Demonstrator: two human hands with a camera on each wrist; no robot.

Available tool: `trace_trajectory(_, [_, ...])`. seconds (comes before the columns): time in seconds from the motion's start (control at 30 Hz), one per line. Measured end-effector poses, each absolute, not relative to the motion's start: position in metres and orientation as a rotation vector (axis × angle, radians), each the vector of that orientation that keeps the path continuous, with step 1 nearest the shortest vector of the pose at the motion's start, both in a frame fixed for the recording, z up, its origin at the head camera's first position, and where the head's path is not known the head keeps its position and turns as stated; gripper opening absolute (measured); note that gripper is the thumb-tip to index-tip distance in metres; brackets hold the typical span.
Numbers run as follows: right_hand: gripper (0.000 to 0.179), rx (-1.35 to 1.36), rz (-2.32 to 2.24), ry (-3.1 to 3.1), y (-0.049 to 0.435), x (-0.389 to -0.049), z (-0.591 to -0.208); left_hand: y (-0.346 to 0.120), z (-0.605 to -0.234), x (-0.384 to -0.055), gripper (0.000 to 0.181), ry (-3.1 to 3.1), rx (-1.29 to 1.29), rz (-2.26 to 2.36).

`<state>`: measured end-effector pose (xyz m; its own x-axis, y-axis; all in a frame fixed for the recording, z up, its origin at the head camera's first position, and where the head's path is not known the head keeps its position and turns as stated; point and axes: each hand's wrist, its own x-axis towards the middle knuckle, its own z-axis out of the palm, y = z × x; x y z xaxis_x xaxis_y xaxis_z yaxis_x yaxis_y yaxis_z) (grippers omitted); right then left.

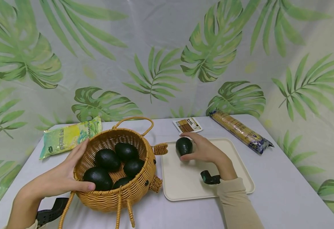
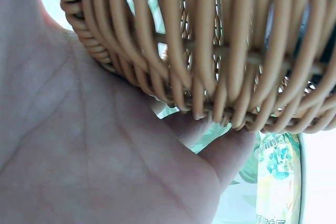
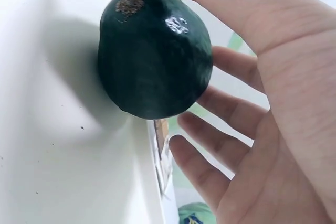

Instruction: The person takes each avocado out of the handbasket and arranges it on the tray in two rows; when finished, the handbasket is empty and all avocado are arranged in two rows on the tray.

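Observation:
An orange-brown wicker basket [image 1: 109, 200] with a looped handle and small woven animal-like parts stands left of centre, tipped toward me. Several dark green avocados [image 1: 107, 160] lie inside it. My left hand [image 1: 55, 178] grips the basket's left side, its thumb over the near rim and its fingers along the outer wall. In the left wrist view the palm [image 2: 105, 145] is up against the weave. Over the far left part of a cream tray [image 1: 184, 187], my right hand [image 1: 202, 148] holds one avocado [image 3: 155, 59] between thumb and fingers.
A green and yellow packet [image 1: 66, 138] lies behind the basket at the left. Behind the tray lie a small white and brown packet [image 1: 188, 125] and a long pack that looks like noodles [image 1: 238, 130]. A leaf-patterned curtain [image 1: 167, 63] closes off the table's back.

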<state>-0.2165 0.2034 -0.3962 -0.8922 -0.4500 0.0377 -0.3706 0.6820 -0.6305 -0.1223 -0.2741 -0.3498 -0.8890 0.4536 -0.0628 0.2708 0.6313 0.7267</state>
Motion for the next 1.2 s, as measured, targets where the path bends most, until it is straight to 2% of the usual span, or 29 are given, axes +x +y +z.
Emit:
trace_trajectory(0.2, [0.093, -0.621, -1.068, 2.780, 0.204, -0.212, -0.388, -0.275, -0.349, -0.122, 0.128, 2.616, 0.593, 1.098])
trace_trajectory(0.37, [0.089, -0.678, -1.187, 2.770, 0.201, -0.207, -0.373, -0.275, -0.349, -0.122, 0.128, 2.616, 0.594, 1.095])
trace_trajectory(0.8, [0.075, -0.987, -1.323, 2.738, 0.168, -0.191, -0.335, -0.272, -0.345, -0.120, 0.128, 2.603, 0.566, 1.098])
trace_trajectory(1.03, [0.076, -1.266, -1.285, 2.645, 0.140, -0.191, -0.315, -0.272, -0.347, -0.122, 0.129, 2.597, 0.572, 1.107])
trace_trajectory(1.2, [0.077, -1.363, -1.168, 2.609, 0.118, -0.190, -0.304, -0.273, -0.346, -0.121, 0.129, 2.602, 0.567, 1.104])
